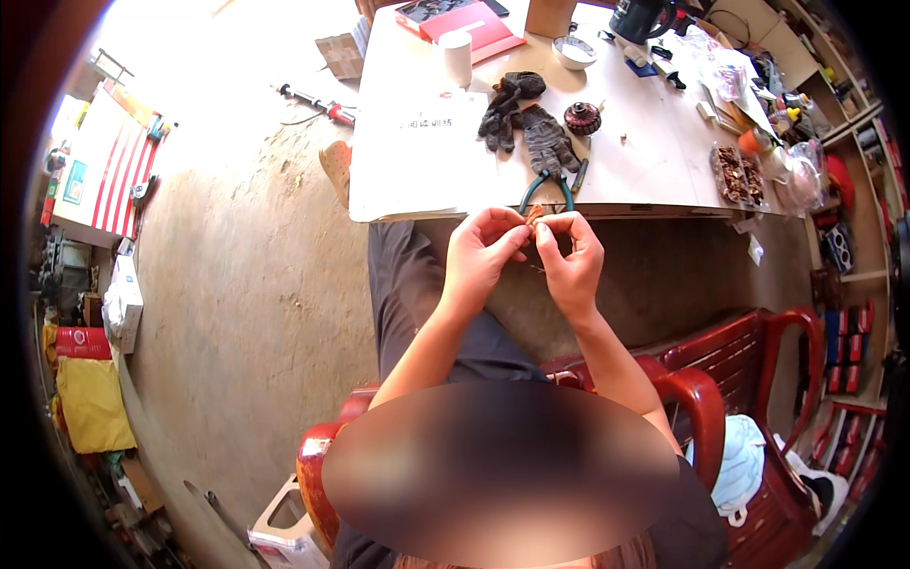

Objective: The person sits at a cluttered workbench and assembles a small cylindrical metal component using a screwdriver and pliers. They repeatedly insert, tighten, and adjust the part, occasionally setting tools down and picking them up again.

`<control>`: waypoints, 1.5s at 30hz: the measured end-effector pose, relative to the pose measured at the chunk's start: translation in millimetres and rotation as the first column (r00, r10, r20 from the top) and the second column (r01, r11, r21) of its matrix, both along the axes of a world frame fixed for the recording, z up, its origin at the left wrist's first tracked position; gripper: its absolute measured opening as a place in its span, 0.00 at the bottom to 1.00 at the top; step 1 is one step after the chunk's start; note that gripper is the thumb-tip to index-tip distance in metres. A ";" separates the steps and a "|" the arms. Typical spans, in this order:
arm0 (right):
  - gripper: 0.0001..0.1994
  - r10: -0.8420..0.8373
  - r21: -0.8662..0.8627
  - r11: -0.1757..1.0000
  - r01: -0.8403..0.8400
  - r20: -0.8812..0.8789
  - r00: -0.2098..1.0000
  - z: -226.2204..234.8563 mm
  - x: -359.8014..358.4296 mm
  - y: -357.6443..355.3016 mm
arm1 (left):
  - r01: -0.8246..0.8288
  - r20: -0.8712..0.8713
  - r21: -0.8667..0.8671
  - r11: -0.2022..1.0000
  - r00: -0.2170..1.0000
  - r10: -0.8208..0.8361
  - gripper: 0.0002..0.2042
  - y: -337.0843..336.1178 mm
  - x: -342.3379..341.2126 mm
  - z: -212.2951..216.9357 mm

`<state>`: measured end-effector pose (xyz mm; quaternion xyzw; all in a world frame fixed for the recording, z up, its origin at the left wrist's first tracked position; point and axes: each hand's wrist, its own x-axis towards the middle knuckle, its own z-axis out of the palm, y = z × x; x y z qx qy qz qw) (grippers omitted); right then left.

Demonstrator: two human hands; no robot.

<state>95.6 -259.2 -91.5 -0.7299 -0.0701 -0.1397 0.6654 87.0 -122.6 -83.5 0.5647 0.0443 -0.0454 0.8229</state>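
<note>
My left hand [482,251] and my right hand [573,264] meet just off the table's near edge. Both pinch a small orange-brown, copper-coloured piece [536,212] between thumb and fingertips; its exact kind is too small to tell. Right behind my fingers, pliers with teal handles [568,196] lie at the table edge, partly hidden. Beyond them are a grey work glove [550,140] and a second dark glove [504,112]. A slim dark tool [580,176] lies beside the pliers. Farther back sits a round, ridged, dark red and black part [582,119].
The white table [427,180] holds a white cup [456,59], a bowl [574,53], a red folder [479,33] and a clear tray of brown pieces [737,176]. A red wooden bench [730,351] stands around me. Shelves [863,275] line the right side.
</note>
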 end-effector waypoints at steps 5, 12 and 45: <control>0.02 -0.060 -0.056 0.996 0.069 0.157 0.986 11.7 -8.1 22.7 | -0.250 0.092 -0.037 0.968 0.963 0.253 0.05 1.7 -23.0 15.2; 0.05 -0.088 -0.172 0.974 0.146 0.306 0.948 23.5 -18.4 34.6 | -0.634 0.663 0.533 0.560 0.724 0.188 0.11 8.2 -38.1 14.2; 0.06 0.725 -0.149 0.611 -0.778 -0.288 0.625 71.2 -0.9 -6.9 | -0.051 0.306 0.610 0.791 0.936 -0.175 0.04 64.6 -56.0 71.9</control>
